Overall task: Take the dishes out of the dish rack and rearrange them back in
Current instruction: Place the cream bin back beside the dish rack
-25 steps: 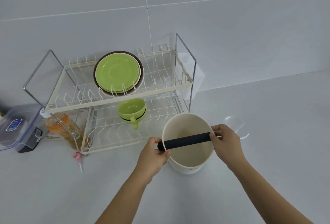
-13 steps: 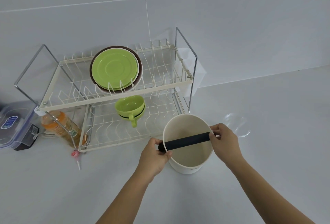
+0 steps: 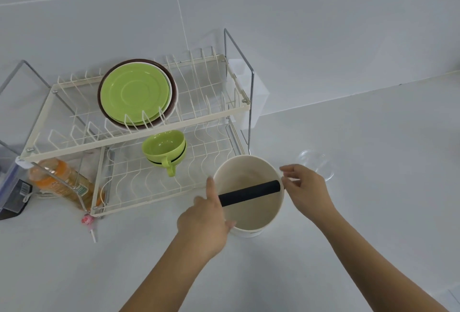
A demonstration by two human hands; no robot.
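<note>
A cream two-tier dish rack (image 3: 139, 135) stands against the tiled wall. Green saucers (image 3: 134, 92) lean upright before a brown plate (image 3: 174, 87) on the top tier. Stacked green cups (image 3: 164, 150) sit on the lower tier. A cream pot (image 3: 251, 214) with a black bar handle (image 3: 249, 192) across its mouth stands on the counter at the rack's front right corner. My left hand (image 3: 206, 219) rests against the pot's left rim with its fingers loosely extended. My right hand (image 3: 306, 192) hovers open just right of the rim, apart from the handle.
A clear lid (image 3: 315, 162) lies on the counter right of the pot. An orange bottle (image 3: 59, 182) lies under the rack's left end, beside a clear box (image 3: 10, 187). A pink lollipop (image 3: 88, 222) lies in front of the rack.
Both hands have let go of the pot's black handle ends. The right hand has drawn away to the right and opened; the left now rests at the rim. The pot stands still.
</note>
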